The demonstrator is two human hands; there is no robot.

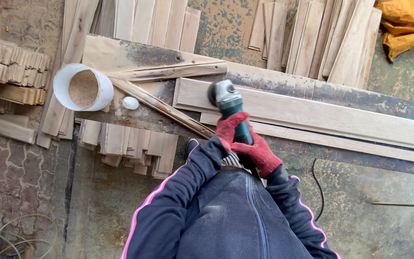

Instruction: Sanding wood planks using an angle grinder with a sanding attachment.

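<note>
Head view: gloved hands (245,141) round grinder (226,98); disc hidden

Green angle grinder (229,108) rests head-down on a pale plank (312,112).

The scene lies in even, soft daylight, bright without harsh glare. Shadows are faint and short, a thin dark edge under the long plank (312,112) and beneath the white bucket (83,87). The centre is sharp, wood grain plain to see. Straight boards bow slightly towards the edges, a wide-lens distortion, and the dark jacket (226,216) close to the camera looks a little soft.
</note>
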